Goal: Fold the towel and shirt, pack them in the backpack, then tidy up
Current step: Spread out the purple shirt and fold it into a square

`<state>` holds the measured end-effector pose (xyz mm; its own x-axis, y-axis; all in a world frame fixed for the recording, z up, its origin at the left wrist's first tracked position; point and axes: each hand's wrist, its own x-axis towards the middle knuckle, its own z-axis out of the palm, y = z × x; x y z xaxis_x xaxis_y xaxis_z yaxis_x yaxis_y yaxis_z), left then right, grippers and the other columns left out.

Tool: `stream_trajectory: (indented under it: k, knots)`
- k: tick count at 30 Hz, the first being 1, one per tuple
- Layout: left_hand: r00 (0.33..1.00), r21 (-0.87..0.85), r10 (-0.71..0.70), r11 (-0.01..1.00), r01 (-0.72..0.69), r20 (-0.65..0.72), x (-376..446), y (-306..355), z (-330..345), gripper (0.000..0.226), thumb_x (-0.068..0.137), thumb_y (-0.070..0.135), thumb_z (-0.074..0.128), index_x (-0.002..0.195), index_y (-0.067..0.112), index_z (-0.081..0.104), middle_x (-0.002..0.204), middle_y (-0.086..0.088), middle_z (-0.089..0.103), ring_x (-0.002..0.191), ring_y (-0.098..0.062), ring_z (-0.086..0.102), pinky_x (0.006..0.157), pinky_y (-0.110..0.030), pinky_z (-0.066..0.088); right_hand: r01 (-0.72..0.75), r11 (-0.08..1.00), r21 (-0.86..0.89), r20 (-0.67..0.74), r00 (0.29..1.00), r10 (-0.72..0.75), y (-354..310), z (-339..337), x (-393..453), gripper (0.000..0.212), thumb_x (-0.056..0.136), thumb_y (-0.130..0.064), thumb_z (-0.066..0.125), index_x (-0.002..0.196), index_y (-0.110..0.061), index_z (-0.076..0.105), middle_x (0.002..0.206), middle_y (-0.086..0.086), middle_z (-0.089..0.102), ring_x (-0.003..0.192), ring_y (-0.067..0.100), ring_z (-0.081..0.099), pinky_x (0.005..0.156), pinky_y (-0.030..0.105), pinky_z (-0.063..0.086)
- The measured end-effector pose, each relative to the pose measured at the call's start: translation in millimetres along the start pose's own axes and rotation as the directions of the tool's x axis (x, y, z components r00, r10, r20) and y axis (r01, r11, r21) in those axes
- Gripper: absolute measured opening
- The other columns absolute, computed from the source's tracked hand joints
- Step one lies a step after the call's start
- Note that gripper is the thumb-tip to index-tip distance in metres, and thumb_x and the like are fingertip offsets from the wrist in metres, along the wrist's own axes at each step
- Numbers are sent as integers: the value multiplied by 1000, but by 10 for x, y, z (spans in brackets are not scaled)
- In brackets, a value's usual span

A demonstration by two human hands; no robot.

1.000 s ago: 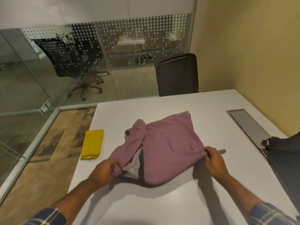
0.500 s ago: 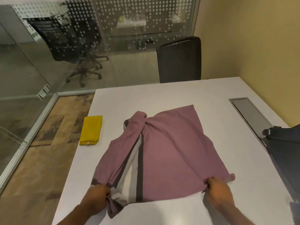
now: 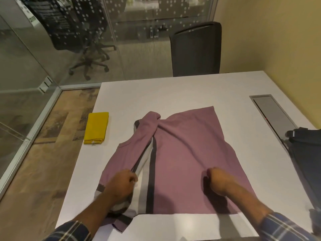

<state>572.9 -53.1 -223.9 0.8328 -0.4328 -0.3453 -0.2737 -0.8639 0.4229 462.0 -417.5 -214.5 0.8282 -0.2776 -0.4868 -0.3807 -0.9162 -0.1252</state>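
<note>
While hands [image 3: 166, 185] grip, creased mauve shirt [image 3: 187, 153]

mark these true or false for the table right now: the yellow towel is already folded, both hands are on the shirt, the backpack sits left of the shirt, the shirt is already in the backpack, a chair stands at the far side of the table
1. The yellow towel is already folded. True.
2. Both hands are on the shirt. True: the left hand grips its striped edge, the right hand rests on it with fingers curled.
3. The backpack sits left of the shirt. False: it is at the right edge of the table.
4. The shirt is already in the backpack. False: it lies spread on the table.
5. A chair stands at the far side. True.
</note>
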Motion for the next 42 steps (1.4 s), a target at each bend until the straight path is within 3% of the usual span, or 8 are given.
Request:
stream_trajectory:
  k: [6,16,23,26,29,35,39,42]
  knots:
    - [989,216,-132,970,113,73,68,241,513,63,93,42,61,149,40,31,158,7,27,142,-27,32,115,-45,34,139,990,-7,92,986,-137,-212,297,72,72,86,-36,62,150,-33,29,151,-3,31,137,26,31,102,47,45]
    - [958,311,-252,929,200,138,-13,290,596,108,75,55,76,154,41,4,165,2,0,149,-37,11,117,-53,30,155,982,-105,136,981,-140,-6,428,-102,81,74,-35,75,142,-31,31,141,-5,34,126,24,37,92,47,49]
    - [960,301,-205,943,142,191,-80,462,468,84,82,54,69,151,34,27,161,1,21,143,-29,31,115,-44,34,246,966,-82,48,969,-242,-189,1,266,47,87,-53,57,119,-19,60,127,7,59,115,30,55,93,37,49]
    - [990,125,-125,985,117,62,-8,473,276,42,85,51,65,121,31,61,123,8,62,104,-10,60,95,-27,51,287,958,-23,-75,955,-288,-343,-87,561,53,86,-48,60,131,-21,51,136,4,50,125,27,45,99,38,45]
    - [984,-9,-122,993,122,-130,241,450,9,14,88,37,66,101,33,66,96,11,68,85,-6,61,83,-26,54,287,958,-11,-55,956,-287,-562,-109,795,74,82,-56,63,143,-24,36,152,2,32,142,29,25,111,49,34]
    - [897,-171,-262,962,213,-356,1041,384,-429,48,88,40,69,127,14,60,124,-5,66,109,-26,64,91,-32,50,101,994,31,-5,995,-101,-671,145,929,95,86,-79,29,157,-27,-7,164,-5,-15,150,32,-19,111,71,-2]
    - [947,-126,-306,948,293,-99,1405,196,-417,92,72,75,58,144,20,43,141,-4,55,124,-28,56,104,-45,42,72,997,-30,-85,994,-74,-644,388,959,93,82,-85,5,151,-29,-24,159,-7,-29,144,30,-33,110,72,-12]
    - [959,-51,-282,958,281,-21,1462,74,-338,62,84,67,56,123,19,60,114,0,69,97,-22,64,91,-36,43,68,996,-54,-126,989,-74,-653,470,994,93,83,-86,4,152,-29,-23,159,-7,-28,145,29,-31,110,71,-12]
